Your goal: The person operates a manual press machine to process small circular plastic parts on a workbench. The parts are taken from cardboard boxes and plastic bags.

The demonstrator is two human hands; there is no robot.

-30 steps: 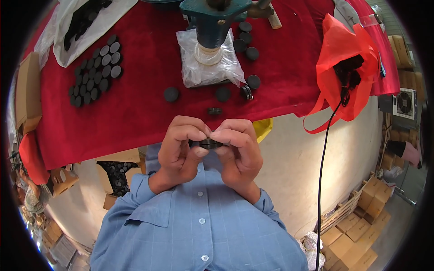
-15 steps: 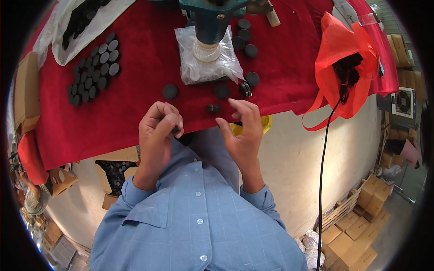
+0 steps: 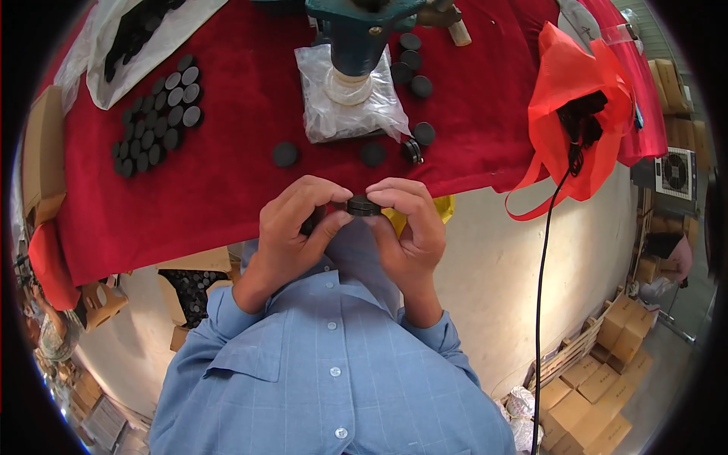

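Between my two hands, just off the front edge of the red-covered table, is a small black round disc point(image 3: 363, 206) with a ridged side. My left hand point(image 3: 297, 224) pinches it at the left between thumb and fingers. Something dark also shows within the curl of that hand, too hidden to name. From the right, my right hand point(image 3: 411, 225) grips the same disc with thumb and fingertips. Beyond the hands lie two loose black discs, one at the left point(image 3: 285, 155) and one in the middle point(image 3: 373, 154). Beside the latter stands a black disc with a metallic band point(image 3: 412, 151).
A dark green press point(image 3: 356, 45) stands over a plastic-wrapped block point(image 3: 315, 102). Rows of black discs point(image 3: 155, 125) lie at left on the red cloth point(image 3: 227, 114). A red bag point(image 3: 557, 83) with a black cable sits at right; a carton of dark pieces point(image 3: 176, 292) is below left.
The black disc that lay near the table's front edge is now held up between both hands. My left hand has moved right to it, and my right hand has closed on it.
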